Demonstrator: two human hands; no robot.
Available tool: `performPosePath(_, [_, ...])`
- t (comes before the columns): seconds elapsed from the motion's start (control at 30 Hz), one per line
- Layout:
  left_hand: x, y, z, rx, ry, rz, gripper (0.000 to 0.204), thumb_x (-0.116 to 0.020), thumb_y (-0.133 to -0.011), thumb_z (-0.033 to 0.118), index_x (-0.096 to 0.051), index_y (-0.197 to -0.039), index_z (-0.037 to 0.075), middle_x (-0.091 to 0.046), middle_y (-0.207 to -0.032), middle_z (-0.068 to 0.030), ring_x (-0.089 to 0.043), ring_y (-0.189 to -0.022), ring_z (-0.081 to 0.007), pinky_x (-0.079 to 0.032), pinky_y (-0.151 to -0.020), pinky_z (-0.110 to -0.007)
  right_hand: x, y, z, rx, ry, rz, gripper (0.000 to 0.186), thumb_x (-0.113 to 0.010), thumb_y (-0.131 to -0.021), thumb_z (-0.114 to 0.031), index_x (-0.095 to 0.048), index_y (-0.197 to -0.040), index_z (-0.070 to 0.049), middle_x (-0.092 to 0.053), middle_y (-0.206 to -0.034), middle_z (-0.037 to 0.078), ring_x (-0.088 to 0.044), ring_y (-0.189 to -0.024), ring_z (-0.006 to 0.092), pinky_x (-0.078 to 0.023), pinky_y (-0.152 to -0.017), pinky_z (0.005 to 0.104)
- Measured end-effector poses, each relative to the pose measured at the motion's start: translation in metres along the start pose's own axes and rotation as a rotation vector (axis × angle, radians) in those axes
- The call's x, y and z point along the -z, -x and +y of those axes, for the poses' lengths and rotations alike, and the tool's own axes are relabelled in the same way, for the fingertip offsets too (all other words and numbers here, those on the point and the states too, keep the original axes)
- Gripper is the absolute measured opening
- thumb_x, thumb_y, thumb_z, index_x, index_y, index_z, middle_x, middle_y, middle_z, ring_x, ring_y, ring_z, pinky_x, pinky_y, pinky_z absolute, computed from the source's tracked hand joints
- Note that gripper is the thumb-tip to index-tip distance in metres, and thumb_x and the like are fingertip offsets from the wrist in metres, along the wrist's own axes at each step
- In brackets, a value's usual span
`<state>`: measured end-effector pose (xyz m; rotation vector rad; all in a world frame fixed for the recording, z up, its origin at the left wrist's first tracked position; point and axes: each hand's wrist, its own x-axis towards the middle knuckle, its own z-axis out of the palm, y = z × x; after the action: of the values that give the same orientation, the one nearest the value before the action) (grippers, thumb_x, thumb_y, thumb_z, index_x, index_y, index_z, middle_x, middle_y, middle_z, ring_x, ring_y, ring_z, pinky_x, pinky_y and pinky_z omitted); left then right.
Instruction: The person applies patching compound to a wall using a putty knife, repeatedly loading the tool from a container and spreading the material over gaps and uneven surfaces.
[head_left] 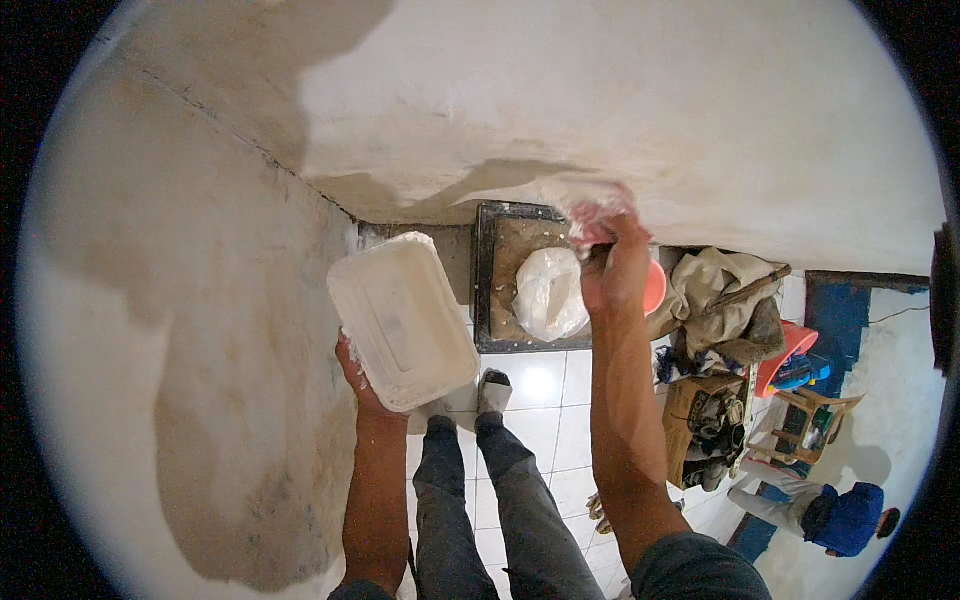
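Note:
My left hand (pixel 358 385) grips a white rectangular plastic container (pixel 400 310) by its left side; pale paste coats its inside and rim. My right hand (pixel 620 265) is raised near the wall (pixel 640 100), closed on a pink-and-white item (pixel 597 210) that is smeared by motion, too blurred to name. Just below it, a white plastic bag (pixel 548 290) rests on a dark-rimmed board or tabletop (pixel 492 340). A pink bowl or tub (pixel 654 285) is partly hidden behind my right forearm.
A side wall (pixel 170 300) rises at the left. At the right are bundled cloths (pixel 715 290), a cardboard box (pixel 685 410) with dark items, red and blue plastic things (pixel 790 360), and a wooden chair (pixel 810 420). Another person in blue (pixel 840 515) is at the lower right, over white floor tiles (pixel 530 435).

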<state>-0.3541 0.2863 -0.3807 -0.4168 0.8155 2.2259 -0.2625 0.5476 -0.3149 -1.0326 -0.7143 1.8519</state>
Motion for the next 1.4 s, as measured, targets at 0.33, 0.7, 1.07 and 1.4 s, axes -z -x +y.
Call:
performPosePath(0.33, [-0.006,0.001,0.0,0.009,-0.072,0.014,0.067,-0.053,-0.085,0.057,-0.045,-0.136,0.014,-0.052,-0.132,-0.009,-0.053,-0.116,-0.0282,-0.047,-0.095,-0.048,0.007,-0.013,0.007,0.004,-0.222,-0.012,0.015,-0.049,-0.09,-0.009,-0.057,-0.08,-0.002,-0.059,-0.078,0.006,-0.056,-0.068,0.0151,-0.046,-0.06,0.0263])
performPosePath(0.7, [-0.014,0.003,-0.005,0.013,-0.187,0.006,0.066,-0.048,-0.087,0.06,-0.042,-0.136,0.017,-0.048,-0.134,-0.0074,-0.05,-0.119,-0.0273,-0.046,-0.098,-0.047,0.01,-0.02,0.0,0.047,-0.175,0.16,0.011,-0.051,-0.089,-0.008,-0.059,-0.086,-0.001,-0.057,-0.076,0.007,-0.056,-0.067,0.0157,-0.046,-0.054,0.0231])
performPosePath(1.07, [-0.022,0.004,-0.013,0.065,-0.095,-0.041,0.069,-0.052,-0.085,0.058,-0.045,-0.136,0.013,-0.053,-0.13,-0.0088,-0.053,-0.117,-0.0286,-0.046,-0.096,-0.048,0.052,-0.01,0.0,0.033,0.005,-0.033,0.011,-0.051,-0.092,-0.014,-0.054,-0.092,-0.003,-0.06,-0.081,0.009,-0.059,-0.07,0.0156,-0.049,-0.059,0.0241])
performPosePath(1.4, [-0.011,0.004,-0.013,0.105,-0.032,0.034,0.066,-0.051,-0.085,0.057,-0.046,-0.135,0.013,-0.054,-0.129,-0.009,-0.053,-0.115,-0.0285,-0.046,-0.096,-0.046,0.069,-0.062,0.033,0.614,1.277,0.279,0.024,-0.06,-0.084,-0.019,-0.058,-0.094,0.003,-0.065,-0.078,0.02,-0.065,-0.068,0.0351,-0.052,-0.063,0.0434])
